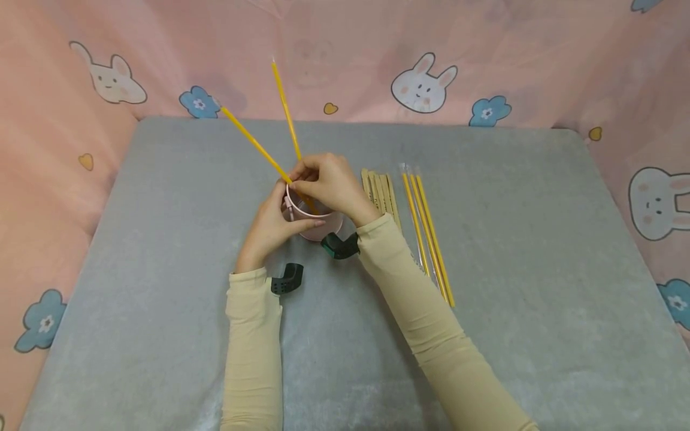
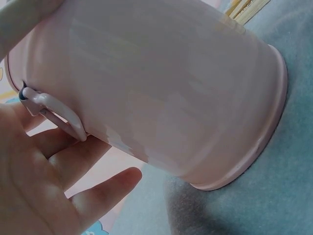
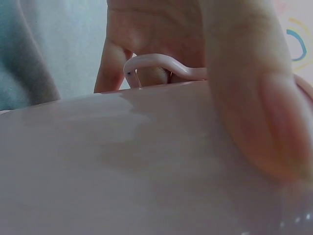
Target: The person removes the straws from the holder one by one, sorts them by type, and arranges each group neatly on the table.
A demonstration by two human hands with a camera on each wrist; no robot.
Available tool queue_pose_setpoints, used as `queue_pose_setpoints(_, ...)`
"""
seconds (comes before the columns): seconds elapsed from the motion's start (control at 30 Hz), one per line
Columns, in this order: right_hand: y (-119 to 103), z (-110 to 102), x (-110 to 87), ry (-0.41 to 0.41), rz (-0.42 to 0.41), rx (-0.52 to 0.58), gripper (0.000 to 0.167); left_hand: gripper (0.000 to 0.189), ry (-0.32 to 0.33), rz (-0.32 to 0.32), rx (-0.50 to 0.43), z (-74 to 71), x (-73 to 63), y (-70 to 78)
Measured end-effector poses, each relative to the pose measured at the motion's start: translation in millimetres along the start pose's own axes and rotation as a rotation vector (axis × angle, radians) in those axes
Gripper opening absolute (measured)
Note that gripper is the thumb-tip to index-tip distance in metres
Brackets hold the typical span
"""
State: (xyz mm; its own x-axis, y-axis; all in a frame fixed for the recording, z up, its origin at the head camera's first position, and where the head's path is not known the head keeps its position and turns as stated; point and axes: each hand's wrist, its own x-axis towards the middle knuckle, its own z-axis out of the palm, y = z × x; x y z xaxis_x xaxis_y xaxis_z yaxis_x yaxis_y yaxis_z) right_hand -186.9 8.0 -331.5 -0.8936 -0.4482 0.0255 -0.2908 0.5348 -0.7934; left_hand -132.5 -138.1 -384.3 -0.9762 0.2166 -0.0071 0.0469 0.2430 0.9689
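Note:
A pink pail (image 1: 318, 230) with a small wire handle (image 2: 61, 115) stands on the grey table. My left hand (image 1: 269, 224) grips it near the rim, thumb along the near side and fingers on the handle side. In the right wrist view, the left thumb (image 3: 254, 98) presses the pail wall (image 3: 122, 161). Over the mouth, my right hand (image 1: 334, 182) pinches at the yellow straws; which one is hard to tell. One straw (image 1: 253, 139) leans left with its lower end inside the pail. Another straw (image 1: 286, 111) rises more upright, its lower part hidden behind the right fingers.
Right of the pail lie several tan flat packets (image 1: 380, 191), partly hidden by the right forearm. Beside them are three yellow straws (image 1: 426, 233) in clear wrappers. A pink curtain (image 1: 345, 60) with rabbits surrounds the grey table (image 1: 162, 239).

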Motion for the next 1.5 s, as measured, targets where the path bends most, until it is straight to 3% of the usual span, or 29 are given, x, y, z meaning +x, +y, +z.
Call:
queue_pose_setpoints(0.67, 2.6, -4.9, -5.7, 0.063, -0.055, 0.170, 0.008, 0.095, -0.003, 0.011, 0.028, -0.3, 1.6, -1.1)
queue_pose_setpoints(0.9, 5.1, -7.0, -9.3, 0.103, -0.078, 0.288, 0.008, 0.096, 0.005, 0.011, 0.054, -0.1, 1.1, 0.8)
queue_pose_setpoints(1.5, 6.8, -14.7, -21.6, 0.171, -0.110, 0.436, 0.012, 0.097, 0.004, 0.028, 0.078, 0.0, 1.3, 0.2)
